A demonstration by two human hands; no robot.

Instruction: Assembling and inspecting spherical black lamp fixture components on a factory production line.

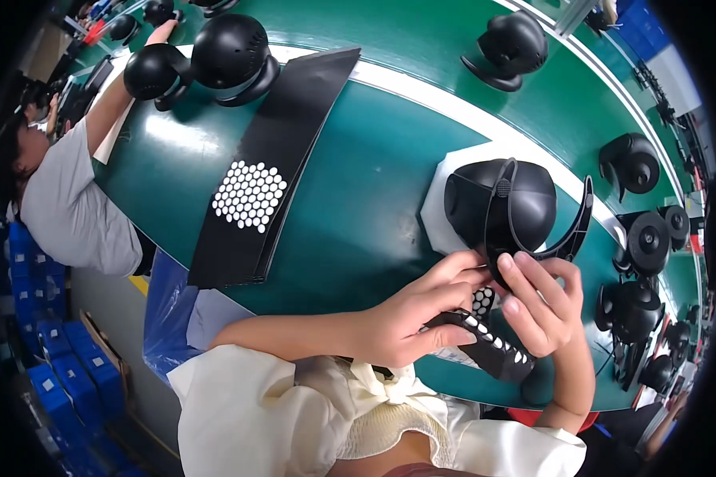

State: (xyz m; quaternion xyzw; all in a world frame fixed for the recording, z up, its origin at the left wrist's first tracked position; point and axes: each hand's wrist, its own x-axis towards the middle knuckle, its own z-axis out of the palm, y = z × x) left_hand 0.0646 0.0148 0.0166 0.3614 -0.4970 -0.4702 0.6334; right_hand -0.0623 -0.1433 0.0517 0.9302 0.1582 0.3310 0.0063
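My left hand (pixel 422 314) is closed on a bent black strip with white round dots (pixel 493 350), pinned under its thumb. Its index fingertip reaches the lower end of a black curved bracket (pixel 585 226). My right hand (pixel 542 302) grips that bracket from the right, its fingers curled round the lower part. Whatever lies between the two hands' fingertips is hidden. Just beyond them a glossy black rounded housing (pixel 529 199) rests on a white sheet (pixel 435 211), with part of the bracket's loop standing in front of it.
Long black sheets (pixel 294 119) lie stacked to the left, white dots (pixel 250 195) clustered on top. Black round devices (pixel 231 56) stand at the far left, another (pixel 513 48) on the green belt, several more at right. A co-worker's arm (pixel 111 115) reaches in; blue bins (pixel 60 389) fill the lower left.
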